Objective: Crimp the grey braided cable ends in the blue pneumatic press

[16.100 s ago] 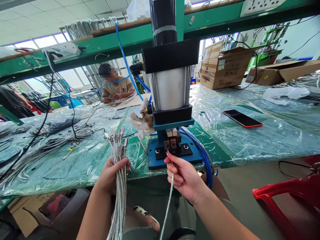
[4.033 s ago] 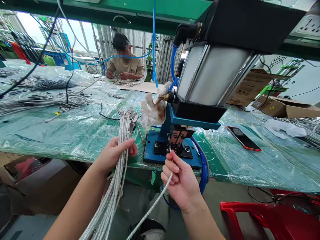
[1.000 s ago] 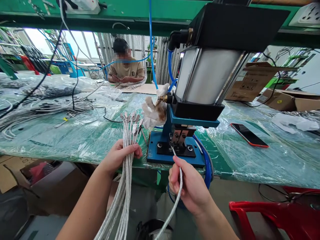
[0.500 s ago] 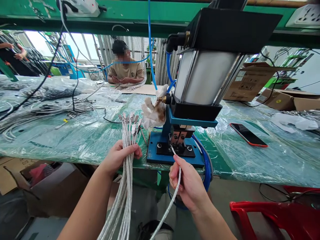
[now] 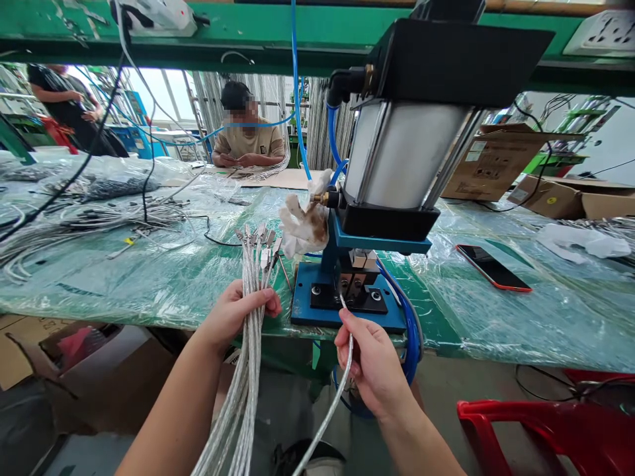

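My left hand (image 5: pixel 251 309) is closed around a bundle of silvery cables (image 5: pixel 253 344), whose flat metal connectors (image 5: pixel 260 239) stick up above it. Between thumb and fingers my right hand (image 5: pixel 370 357) pinches a single cable (image 5: pixel 330 413). That cable's upper end reaches into the tooling at the foot of a pneumatic press (image 5: pixel 407 158), where dark parts hide its tip. The press stands on a blue base plate (image 5: pixel 302 307) bolted with a black block. A stained white cloth (image 5: pixel 302 225) hangs at the press's left side.
A phone (image 5: pixel 493 268) lies right of the press, with cardboard boxes (image 5: pixel 489 165) behind. Loose cables (image 5: pixel 149 215) cover the table's left part. Across the table sits a person (image 5: pixel 248 142); another person (image 5: pixel 74 109) stands far left. A red stool (image 5: pixel 501 413) is lower right.
The press's upper tooling has risen, opening a gap above the lower block. My right hand has shifted very slightly left with the cable. The person at far left has come further into view.
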Demonstrator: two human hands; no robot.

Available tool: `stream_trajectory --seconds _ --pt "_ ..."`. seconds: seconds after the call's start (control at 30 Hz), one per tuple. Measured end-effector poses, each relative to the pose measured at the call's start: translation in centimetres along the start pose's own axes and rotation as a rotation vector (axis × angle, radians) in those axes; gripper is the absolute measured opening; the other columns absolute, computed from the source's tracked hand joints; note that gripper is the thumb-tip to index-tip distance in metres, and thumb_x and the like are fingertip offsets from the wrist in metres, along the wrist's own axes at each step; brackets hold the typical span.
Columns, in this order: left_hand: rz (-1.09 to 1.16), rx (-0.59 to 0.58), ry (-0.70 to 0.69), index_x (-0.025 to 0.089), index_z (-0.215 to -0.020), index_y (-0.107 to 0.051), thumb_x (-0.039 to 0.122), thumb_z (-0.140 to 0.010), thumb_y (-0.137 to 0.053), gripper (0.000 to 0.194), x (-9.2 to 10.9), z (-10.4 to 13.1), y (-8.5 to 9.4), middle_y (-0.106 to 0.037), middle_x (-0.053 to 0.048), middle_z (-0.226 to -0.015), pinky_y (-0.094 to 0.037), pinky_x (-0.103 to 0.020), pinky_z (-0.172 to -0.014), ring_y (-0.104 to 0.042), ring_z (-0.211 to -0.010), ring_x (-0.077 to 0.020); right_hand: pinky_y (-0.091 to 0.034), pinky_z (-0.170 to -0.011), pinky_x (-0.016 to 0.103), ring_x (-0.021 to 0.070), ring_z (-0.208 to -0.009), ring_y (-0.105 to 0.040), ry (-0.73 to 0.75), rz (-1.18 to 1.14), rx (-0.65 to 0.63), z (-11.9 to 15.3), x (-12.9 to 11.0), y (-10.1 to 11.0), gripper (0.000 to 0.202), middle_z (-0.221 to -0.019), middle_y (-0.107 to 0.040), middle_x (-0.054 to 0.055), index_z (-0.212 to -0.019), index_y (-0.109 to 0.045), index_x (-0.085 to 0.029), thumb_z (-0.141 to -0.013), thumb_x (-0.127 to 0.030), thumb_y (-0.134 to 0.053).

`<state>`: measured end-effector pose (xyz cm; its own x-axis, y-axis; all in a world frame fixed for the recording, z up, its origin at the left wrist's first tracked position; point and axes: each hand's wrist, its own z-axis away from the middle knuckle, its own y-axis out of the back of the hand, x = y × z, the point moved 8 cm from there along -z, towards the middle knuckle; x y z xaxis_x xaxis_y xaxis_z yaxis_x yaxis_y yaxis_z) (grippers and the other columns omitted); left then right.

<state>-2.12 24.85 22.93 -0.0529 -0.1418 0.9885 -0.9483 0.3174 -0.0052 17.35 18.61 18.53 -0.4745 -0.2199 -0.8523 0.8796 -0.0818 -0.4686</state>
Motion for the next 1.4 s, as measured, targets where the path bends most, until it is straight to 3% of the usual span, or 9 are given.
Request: stream_trajectory --seconds 0.27,0.7,0.8,1.03,1.23,1.4 --pt "0.0 0.02 0.013 0.014 -0.064 -0.068 0.037 -0.081 -0.065 0.029 0.2 0.0 0.0 -0.066 -0.006 -0.067 -0.045 -0.028 -0.063 -0.06 -0.063 -0.0176 -0.015 -0.035 0.018 0.003 -0.03 -0.029 0.033 0.187 0.02 -0.3 -0.6 0.3 0.046 -0.033 -0.04 -0.005 -0.051 -0.06 -0.013 -0.072 -0.052 -0.075" --pt "-0.008 0.004 0.009 0.014 -0.065 -0.069 0.036 -0.082 -0.064 0.028 0.1 0.0 0.1 -0.066 -0.006 -0.067 -0.044 -0.028 -0.063 -0.06 -0.063 -0.0172 -0.018 -0.038 0.021 0.0055 -0.036 -0.031 0.155 0.407 -0.022 -0.1 -2.0 -0.3 0.054 -0.038 -0.037 -0.005 -0.054 -0.064 -0.013 -0.081 -0.06 -0.062" --pt "0.0 0.012 0.007 0.014 -0.065 -0.069 0.036 -0.081 -0.065 0.028 0.1 0.0 0.1 -0.066 -0.007 -0.067 -0.045 -0.029 -0.064 -0.06 -0.064 -0.0178 -0.019 -0.038 0.021 0.0058 -0.037 -0.032 0.12 0.421 -0.048 0.9 -1.5 -0.5 0.054 -0.039 -0.038 -0.004 -0.057 -0.065 -0.013 -0.083 -0.06 -0.06" --pt "-0.003 0.002 0.01 0.015 -0.064 -0.069 0.038 -0.081 -0.066 0.029 0.0 0.0 0.0 -0.067 -0.006 -0.067 -0.046 -0.029 -0.063 -0.06 -0.064 -0.0179 -0.013 -0.039 0.021 0.0044 -0.038 -0.026 0.001 0.086 -0.165 2.3 1.2 -1.3 0.054 -0.04 -0.034 -0.006 -0.064 -0.069 -0.011 -0.085 -0.059 -0.057" --pt "-0.003 -0.011 -0.001 0.014 -0.066 -0.069 0.036 -0.083 -0.064 0.029 0.0 0.0 0.0 -0.066 -0.006 -0.068 -0.045 -0.028 -0.064 -0.06 -0.064 -0.0174 -0.015 -0.041 0.02 0.0031 -0.038 -0.023 -0.077 -0.307 -0.241 2.5 1.1 -2.6 0.043 -0.043 -0.032 -0.007 -0.07 -0.069 -0.013 -0.089 -0.05 -0.058" --pt "0.007 -0.015 0.004 0.014 -0.066 -0.069 0.036 -0.083 -0.064 0.029 0.0 0.0 -0.1 -0.066 -0.006 -0.068 -0.044 -0.028 -0.064 -0.06 -0.064 -0.0173 -0.015 -0.04 0.02 0.0023 -0.037 -0.022 -0.139 -0.432 -0.175 3.0 1.5 -3.1 0.039 -0.046 -0.036 -0.006 -0.072 -0.07 -0.013 -0.09 -0.046 -0.058"
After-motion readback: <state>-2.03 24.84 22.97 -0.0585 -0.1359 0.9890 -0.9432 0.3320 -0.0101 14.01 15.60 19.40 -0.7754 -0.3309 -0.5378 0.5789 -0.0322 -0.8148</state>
